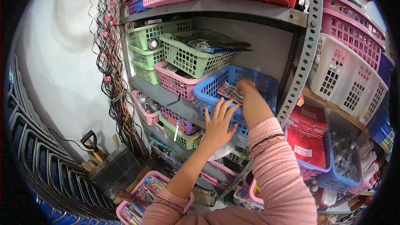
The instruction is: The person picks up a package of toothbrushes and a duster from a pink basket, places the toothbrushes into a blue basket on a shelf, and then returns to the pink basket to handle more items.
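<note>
A blue plastic basket (pixel 208 93) sits at the front of the middle shelf. Inside it lies a flat packet with a colourful print (pixel 230 93). My right hand (pixel 246 85) reaches down into this basket, right at the packet's edge, its fingers mostly hidden from view. Spread fingers show on my left hand (pixel 218 125), which is held against the basket's front wall with nothing in it. Left of the blue basket is a pink basket (pixel 175 83), with a pale green basket (pixel 196 60) holding dark plastic-wrapped items resting on top.
A perforated metal post (pixel 301 62) rises beside my right arm. Red packets (pixel 306 129) fill a purple basket at the right. Low at the left, a pink basket (pixel 121 213) holds colourful packaged items. Metal frames (pixel 46 150) line the left wall near dark twisted strands (pixel 110 50).
</note>
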`<state>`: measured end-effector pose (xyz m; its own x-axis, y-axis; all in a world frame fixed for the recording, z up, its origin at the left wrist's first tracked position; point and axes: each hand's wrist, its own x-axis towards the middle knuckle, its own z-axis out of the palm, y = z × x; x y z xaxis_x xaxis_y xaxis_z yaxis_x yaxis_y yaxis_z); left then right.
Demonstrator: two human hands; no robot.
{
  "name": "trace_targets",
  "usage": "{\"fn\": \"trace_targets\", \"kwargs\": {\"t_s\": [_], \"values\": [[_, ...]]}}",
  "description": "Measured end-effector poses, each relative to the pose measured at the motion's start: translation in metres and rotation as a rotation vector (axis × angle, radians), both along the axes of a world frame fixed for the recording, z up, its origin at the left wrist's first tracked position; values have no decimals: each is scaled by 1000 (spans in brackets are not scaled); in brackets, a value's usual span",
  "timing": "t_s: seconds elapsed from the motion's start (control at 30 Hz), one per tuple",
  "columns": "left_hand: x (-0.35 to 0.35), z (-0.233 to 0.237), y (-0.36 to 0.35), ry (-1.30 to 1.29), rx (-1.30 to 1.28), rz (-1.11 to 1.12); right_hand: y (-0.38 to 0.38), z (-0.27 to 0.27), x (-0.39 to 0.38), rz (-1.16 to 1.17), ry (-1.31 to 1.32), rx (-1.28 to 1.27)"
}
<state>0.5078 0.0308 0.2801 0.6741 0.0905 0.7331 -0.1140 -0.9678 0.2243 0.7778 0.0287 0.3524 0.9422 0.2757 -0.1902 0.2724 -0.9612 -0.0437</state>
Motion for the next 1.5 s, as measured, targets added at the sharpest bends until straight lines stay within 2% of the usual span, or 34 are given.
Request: {"fn": "trace_targets", "kwargs": {"t_s": [0.1, 0.23, 0.33, 0.4, 0.5, 0.63, 0.7, 0.93, 1.0, 1.07, 1.1, 1.17, 1.3, 1.4, 1.5], "values": [[0, 0, 1, 4, 2, -1, 2, -4, 10, 124, 42, -62], [-4, 3, 0, 13, -10, -8, -14, 11, -34, 141, 102, -97], [-5, 3, -2, 6, -20, -15, -18, 16, -43, 90, 126, -7], [-6, 4, -2, 9, -23, -21, -11, 12, -29, 52, 373, -233], [-6, 3, -1, 4, -22, -25, -18, 19, -45, 167, 268, -181], [-8, 5, -2, 9, -32, -34, -10, 4, -25, 46, 308, -184], [-8, 6, -3, 19, -38, -36, -17, 20, -49, 162, 306, -180], [-8, 5, -3, 33, -63, -28, -7, 15, -35, 218, 331, -126], [-8, 5, -2, 41, -70, -48, 3, 19, -42, 162, -113, 11], [-8, 4, -2, 41, -81, -45, 11, 19, -47, 188, -403, 220], [-8, 4, -3, 38, -83, -51, 14, 20, -49, 201, -398, 213], [-6, 1, -1, 45, -90, -38, 15, 30, -72, 368, -602, 273], [-4, -9, 4, 55, -72, -19, 20, 36, -141, 556, -733, 354], [-13, -27, 13, 66, 55, 59, 14, 28, -215, 759, -788, 623], [-57, -60, 25, 111, -76, 43, -8, -7, -282, 1058, -722, 904]]}}
